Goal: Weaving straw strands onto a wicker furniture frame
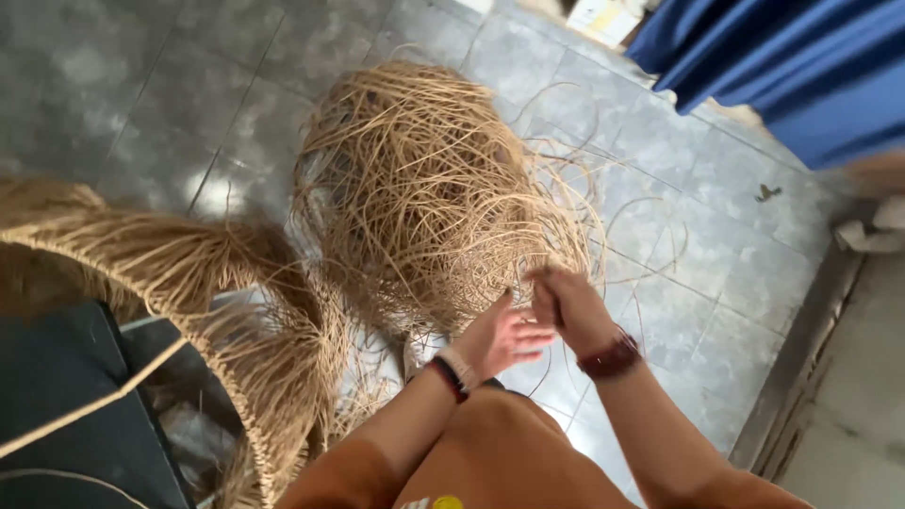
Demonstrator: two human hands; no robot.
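Looks like the strand-picking step: right hand pinches thin strands from the tangled rattan pile mid-floor, left hand open-fingered beside it. Next probably needs a gentle, untangling pull.

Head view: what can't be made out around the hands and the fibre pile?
- Right hand: fingertips buried in the loose fibre pile; grip unclear.
- Left hand: palm side hidden, motion-blurred; any strand held is too thin to tell.
- Woven fringed ring: cut off by left and bottom edges.
- Blue cloth: cut off at the top right.
- Small dark object on the floor: too small to identify.
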